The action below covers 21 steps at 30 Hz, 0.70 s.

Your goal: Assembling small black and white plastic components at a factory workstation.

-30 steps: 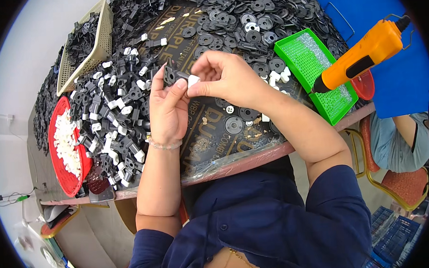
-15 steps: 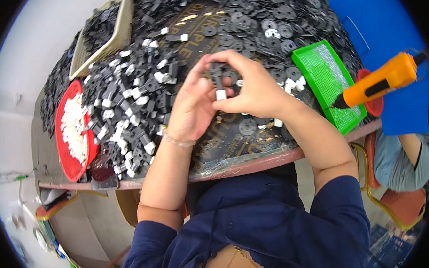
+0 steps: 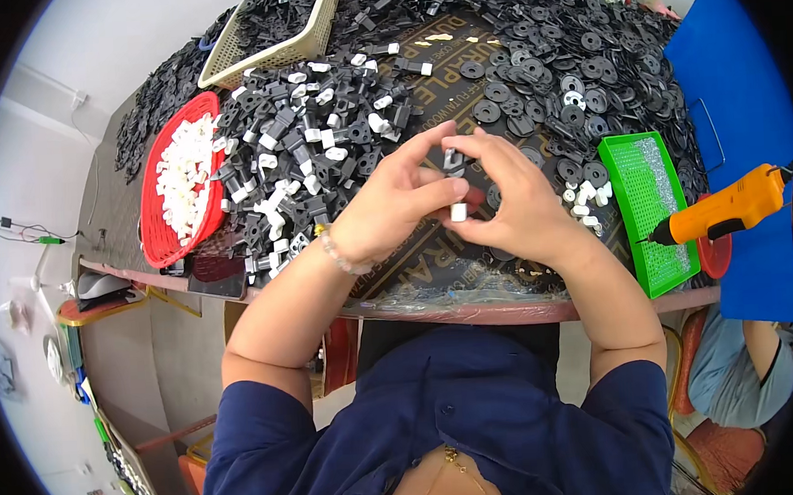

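Observation:
Between my two hands is a black plastic part with a white end piece (image 3: 458,213). My right hand (image 3: 529,205) is closed on it, fingers at its far end and thumb by the white end. My left hand (image 3: 385,199) presses its thumb against the middle of the part, its fingers curled around the far side. Fingers cover much of the black body. To the left lies a heap of similar black parts with white ends (image 3: 306,154). Small white pieces (image 3: 581,204) and black discs (image 3: 572,168) lie beyond my right hand.
At the left, a red basket (image 3: 151,211) holds white pieces; behind it is a beige basket (image 3: 324,27) of black parts. A green tray (image 3: 622,182) of small metal pieces sits at the right, beside an orange electric screwdriver (image 3: 726,203). A co-worker's arm (image 3: 761,349) shows far right.
The view has shifted, so the table appears further right and lower. My left hand has turned from an open palm behind the part to a thumb-and-finger grip on it.

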Motion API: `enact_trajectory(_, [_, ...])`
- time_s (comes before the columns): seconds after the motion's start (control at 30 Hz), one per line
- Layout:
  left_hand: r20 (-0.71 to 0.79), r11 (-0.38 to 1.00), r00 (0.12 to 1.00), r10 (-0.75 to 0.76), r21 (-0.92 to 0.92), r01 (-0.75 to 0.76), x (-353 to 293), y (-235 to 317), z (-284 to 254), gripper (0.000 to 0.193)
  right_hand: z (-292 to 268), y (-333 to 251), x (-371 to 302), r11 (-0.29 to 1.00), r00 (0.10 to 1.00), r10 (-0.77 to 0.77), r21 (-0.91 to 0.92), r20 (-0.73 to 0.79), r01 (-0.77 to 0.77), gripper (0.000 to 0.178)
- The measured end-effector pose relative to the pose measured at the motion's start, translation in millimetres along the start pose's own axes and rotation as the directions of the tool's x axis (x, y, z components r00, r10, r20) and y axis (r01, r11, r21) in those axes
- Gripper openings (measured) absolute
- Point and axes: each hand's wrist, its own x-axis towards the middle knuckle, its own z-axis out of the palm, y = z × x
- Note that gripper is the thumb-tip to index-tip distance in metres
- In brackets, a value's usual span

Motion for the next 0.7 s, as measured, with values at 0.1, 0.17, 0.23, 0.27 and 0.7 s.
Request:
enact_trajectory(0.1, [-0.036,0.973,0.999,-0.004,0.232,0.012,-12,11,-5,0.072,1,1,2,0.996,0.992,-0.084,0.043,0.093,0.08,0.094])
enact_trajectory(0.17, [-0.166,0.757,0.978,0.124,0.653,0.015,-9,43,-19,0.059,-14,-5,5,0.999,0.999,-0.016,0.028,0.038,0.015,0.107])
enact_trajectory(0.23, [-0.305,0.251,0.866,0.396,0.943,0.217,10,79,-58,0.042,-30,9,5,0.999,0.995,0.026,0.04,-0.101,-0.022,0.111])
enact_trajectory(0.27, [-0.217,-0.055,0.787,0.577,0.951,0.303,15,87,-107,0.04,-36,13,10,1.0,0.983,0.019,0.012,-0.184,-0.017,0.097])
enact_trajectory(0.7, [-0.195,-0.211,0.98,0.027,0.957,0.196,210,112,-146,0.051,-61,53,10,0.971,0.936,0.232,0.002,-0.266,-0.24,0.045])
